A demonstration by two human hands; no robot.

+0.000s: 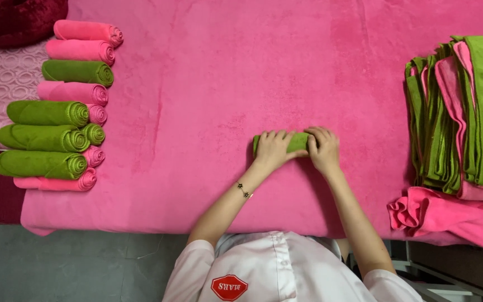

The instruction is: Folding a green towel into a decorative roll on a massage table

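A small green towel (296,142), rolled into a tight cylinder, lies on the pink-covered table (208,84) near its front edge. My left hand (274,150) presses over the roll's left end, fingers curled on top. My right hand (323,149) covers the roll's right end, fingers bent over it. Only the middle strip of the roll shows between the two hands. A thin bracelet sits on my left wrist.
A row of rolled pink and green towels (62,109) is stacked at the table's left side. A pile of flat folded green and pink towels (465,112) sits at the right, with a crumpled pink towel (443,215) below it. A dark red cushion (18,19) lies top left.
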